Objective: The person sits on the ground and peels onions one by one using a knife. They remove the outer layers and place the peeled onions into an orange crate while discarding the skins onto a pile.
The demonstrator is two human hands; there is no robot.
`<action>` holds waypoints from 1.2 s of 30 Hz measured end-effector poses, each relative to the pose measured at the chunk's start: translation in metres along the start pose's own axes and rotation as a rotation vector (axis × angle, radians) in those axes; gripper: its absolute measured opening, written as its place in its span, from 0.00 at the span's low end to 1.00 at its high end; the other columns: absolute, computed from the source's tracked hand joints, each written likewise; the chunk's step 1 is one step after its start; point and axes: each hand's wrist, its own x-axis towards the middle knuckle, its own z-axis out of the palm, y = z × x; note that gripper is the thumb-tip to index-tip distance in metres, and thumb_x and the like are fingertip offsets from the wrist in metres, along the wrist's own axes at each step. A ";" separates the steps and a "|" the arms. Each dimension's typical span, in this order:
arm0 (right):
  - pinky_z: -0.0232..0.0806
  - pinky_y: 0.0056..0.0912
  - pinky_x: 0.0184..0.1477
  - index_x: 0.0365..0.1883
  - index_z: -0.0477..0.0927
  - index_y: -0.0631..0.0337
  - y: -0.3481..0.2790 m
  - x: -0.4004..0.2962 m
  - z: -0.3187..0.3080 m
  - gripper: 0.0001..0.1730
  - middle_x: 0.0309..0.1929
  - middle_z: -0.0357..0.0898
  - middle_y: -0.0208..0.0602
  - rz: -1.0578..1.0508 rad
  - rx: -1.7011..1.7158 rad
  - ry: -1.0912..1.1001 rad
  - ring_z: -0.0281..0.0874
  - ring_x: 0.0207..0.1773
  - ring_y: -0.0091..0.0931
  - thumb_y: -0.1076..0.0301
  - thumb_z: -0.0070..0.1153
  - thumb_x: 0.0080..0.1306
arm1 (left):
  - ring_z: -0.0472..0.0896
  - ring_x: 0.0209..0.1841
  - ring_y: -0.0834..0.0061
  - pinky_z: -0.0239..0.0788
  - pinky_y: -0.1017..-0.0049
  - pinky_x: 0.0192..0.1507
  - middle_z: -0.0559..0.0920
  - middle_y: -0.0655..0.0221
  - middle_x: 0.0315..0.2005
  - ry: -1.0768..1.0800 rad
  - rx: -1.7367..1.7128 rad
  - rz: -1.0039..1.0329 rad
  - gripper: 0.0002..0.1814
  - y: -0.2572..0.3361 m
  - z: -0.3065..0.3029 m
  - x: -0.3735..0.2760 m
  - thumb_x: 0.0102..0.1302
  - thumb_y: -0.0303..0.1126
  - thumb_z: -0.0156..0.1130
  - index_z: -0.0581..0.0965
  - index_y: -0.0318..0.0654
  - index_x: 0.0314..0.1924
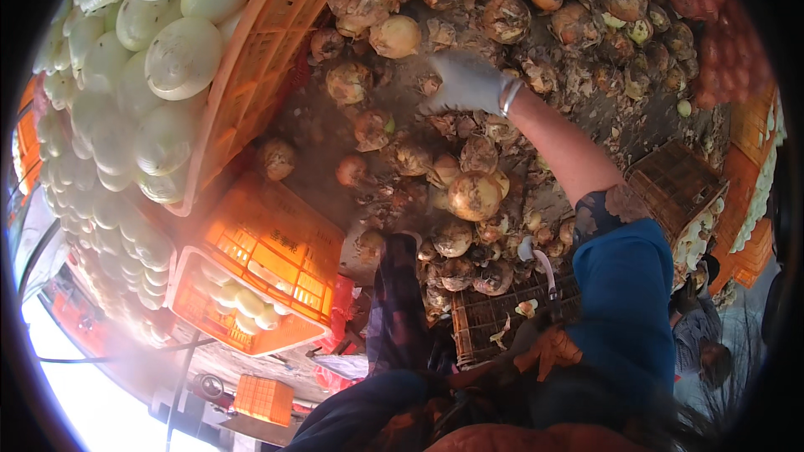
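My right hand (468, 83), in a pale glove blurred by motion, reaches over a heap of unpeeled onions (474, 194). Its fingers look spread, with a small onion (430, 84) between or just beyond them. Whether they touch it is unclear. Close to my body, in shadow, my left hand (545, 346) grips a knife with a curved blade (545, 267); the fingers are partly hidden. Below that hand is a brown slatted crate (468, 326), with onion scraps (526, 307) over it. Loose dry skins lie among the onions.
Peeled white onions (169, 138) fill orange crates at left, where a tall crate wall (251, 69) borders the heap. A tilted orange crate (270, 245) holds more. Red mesh sacks (732, 56), a brown crate (675, 176) and another person (697, 326) are at right.
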 end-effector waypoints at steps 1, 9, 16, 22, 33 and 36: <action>0.70 0.40 0.55 0.63 0.69 0.61 -0.024 0.018 -0.018 0.40 0.54 0.77 0.50 0.054 -0.032 0.160 0.76 0.56 0.36 0.54 0.69 0.55 | 0.80 0.46 0.72 0.71 0.70 0.48 0.82 0.62 0.43 0.002 -0.013 0.006 0.25 0.000 0.005 0.000 0.68 0.41 0.60 0.70 0.35 0.60; 0.62 0.41 0.62 0.66 0.61 0.68 -0.070 0.131 -0.046 0.49 0.57 0.73 0.50 0.168 -0.207 0.586 0.71 0.61 0.41 0.47 0.67 0.55 | 0.80 0.46 0.72 0.71 0.71 0.49 0.82 0.62 0.43 0.017 -0.026 0.008 0.26 0.005 0.006 -0.007 0.68 0.40 0.60 0.70 0.35 0.61; 0.74 0.43 0.52 0.60 0.75 0.51 -0.010 0.134 -0.024 0.35 0.49 0.82 0.43 0.088 -0.470 0.391 0.81 0.52 0.38 0.45 0.64 0.56 | 0.80 0.46 0.72 0.71 0.71 0.49 0.83 0.61 0.44 0.028 -0.025 0.012 0.26 0.002 0.012 -0.014 0.68 0.38 0.60 0.70 0.35 0.62; 0.73 0.44 0.48 0.54 0.79 0.53 0.057 0.052 0.049 0.35 0.45 0.83 0.46 0.122 -0.182 0.284 0.83 0.45 0.39 0.38 0.60 0.57 | 0.80 0.47 0.72 0.71 0.71 0.50 0.83 0.61 0.44 0.095 -0.011 0.058 0.26 0.002 0.020 -0.007 0.68 0.38 0.60 0.69 0.35 0.63; 0.63 0.47 0.60 0.58 0.75 0.54 0.098 -0.023 0.135 0.32 0.53 0.77 0.45 0.207 -0.180 0.414 0.73 0.57 0.42 0.39 0.49 0.66 | 0.80 0.43 0.75 0.71 0.73 0.47 0.82 0.64 0.40 0.066 0.024 -0.089 0.22 -0.027 0.003 -0.044 0.69 0.37 0.59 0.71 0.34 0.59; 0.62 0.46 0.62 0.60 0.73 0.54 0.079 -0.036 0.128 0.37 0.56 0.76 0.46 0.279 -0.036 0.526 0.70 0.61 0.42 0.35 0.47 0.64 | 0.79 0.41 0.76 0.70 0.73 0.46 0.82 0.64 0.39 0.053 0.074 -0.135 0.21 -0.019 -0.012 -0.056 0.70 0.37 0.59 0.71 0.34 0.58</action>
